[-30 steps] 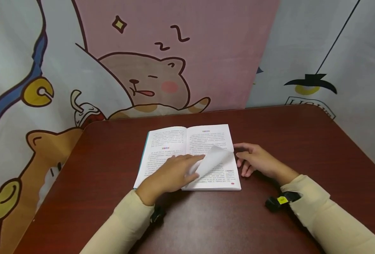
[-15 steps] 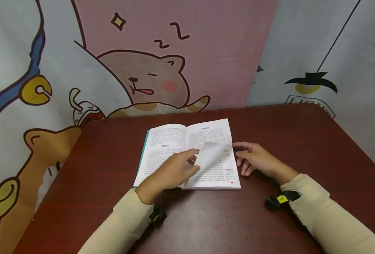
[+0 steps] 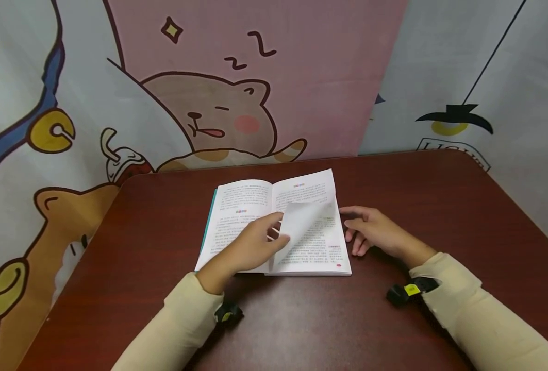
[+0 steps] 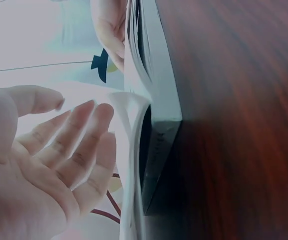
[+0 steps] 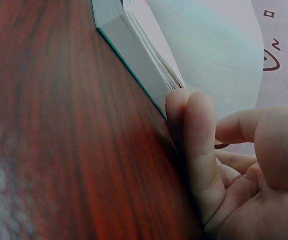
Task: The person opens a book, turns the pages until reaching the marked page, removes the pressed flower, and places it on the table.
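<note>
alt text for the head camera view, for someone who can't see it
A person's left hand lifts a curling page of an open book lying on a dark red table, while the right hand rests at the book's right edge. A cartoon cat backdrop hangs behind.

The print on the open book (image 3: 274,221) is too small to read. The left hand (image 3: 250,247) covers the lower part of the left page, and the lifted page (image 3: 301,221) hides text at 3 o'clock of it. In the left wrist view the left hand (image 4: 44,165) is cut off at the 7 o'clock corner and washed out. The right hand (image 5: 223,165) is cropped at 5 o'clock; the tabletop (image 5: 44,150) blurs nearby.
</note>
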Demonstrator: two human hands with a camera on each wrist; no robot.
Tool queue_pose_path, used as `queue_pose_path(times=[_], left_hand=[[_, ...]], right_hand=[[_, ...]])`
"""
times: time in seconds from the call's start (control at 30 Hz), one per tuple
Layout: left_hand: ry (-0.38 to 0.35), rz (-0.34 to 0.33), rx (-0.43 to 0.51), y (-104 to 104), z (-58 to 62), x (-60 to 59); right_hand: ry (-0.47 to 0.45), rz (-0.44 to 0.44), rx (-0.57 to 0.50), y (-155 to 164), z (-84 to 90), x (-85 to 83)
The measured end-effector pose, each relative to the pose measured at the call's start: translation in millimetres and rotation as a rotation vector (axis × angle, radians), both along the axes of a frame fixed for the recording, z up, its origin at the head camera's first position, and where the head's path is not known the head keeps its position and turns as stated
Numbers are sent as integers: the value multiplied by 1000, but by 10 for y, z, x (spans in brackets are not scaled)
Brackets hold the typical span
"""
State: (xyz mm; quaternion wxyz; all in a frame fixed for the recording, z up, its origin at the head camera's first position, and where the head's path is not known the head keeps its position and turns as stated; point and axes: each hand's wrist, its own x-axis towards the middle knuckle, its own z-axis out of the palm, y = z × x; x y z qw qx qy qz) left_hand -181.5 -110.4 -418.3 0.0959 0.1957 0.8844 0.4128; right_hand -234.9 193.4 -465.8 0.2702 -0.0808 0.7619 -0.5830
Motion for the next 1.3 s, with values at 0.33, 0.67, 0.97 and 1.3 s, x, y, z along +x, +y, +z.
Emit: queue_pose_path(times=[0.33,0.67,0.97,1.3], left_hand=[[-128,60,143,-38,-8,-47],[-199,96,269,-77,2,-86],[-215,176,351,-141,72,-115],[-167,279,340,-275,122,-180]], right_hand=[[-5,-8,-7,5,6,-12],[-4,-16,-7,6,2,-12],[-7,-11,-3,-4,1,-17],[-17,-7,0,-9,7,-6]])
